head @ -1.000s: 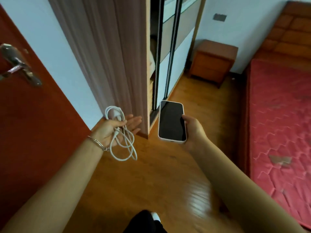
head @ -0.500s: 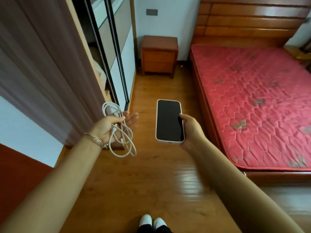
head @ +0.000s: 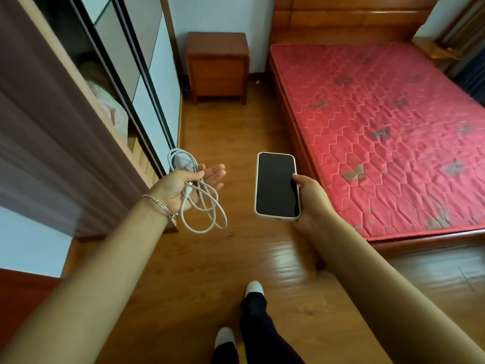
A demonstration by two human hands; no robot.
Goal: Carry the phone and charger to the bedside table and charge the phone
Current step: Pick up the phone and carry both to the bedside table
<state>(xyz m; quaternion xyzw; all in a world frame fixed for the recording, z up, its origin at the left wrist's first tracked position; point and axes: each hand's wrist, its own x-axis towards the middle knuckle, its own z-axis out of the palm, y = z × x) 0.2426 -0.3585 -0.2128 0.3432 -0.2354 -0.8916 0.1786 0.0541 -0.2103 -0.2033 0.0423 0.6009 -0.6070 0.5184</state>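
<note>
Bed (head: 380,127) cropped; charger (head: 188,192) plug blurred

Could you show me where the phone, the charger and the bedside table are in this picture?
phone (head: 277,186), head view, middle of its dark screen.
charger (head: 184,206), head view, on a hanging stretch of its white cable.
bedside table (head: 217,43), head view, on its bare wooden top.

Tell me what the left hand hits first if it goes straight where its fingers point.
Likely the phone in the right hand: the left hand's fingers aim rightward at its top end. Depth is unclear; it might pass beyond.
</note>
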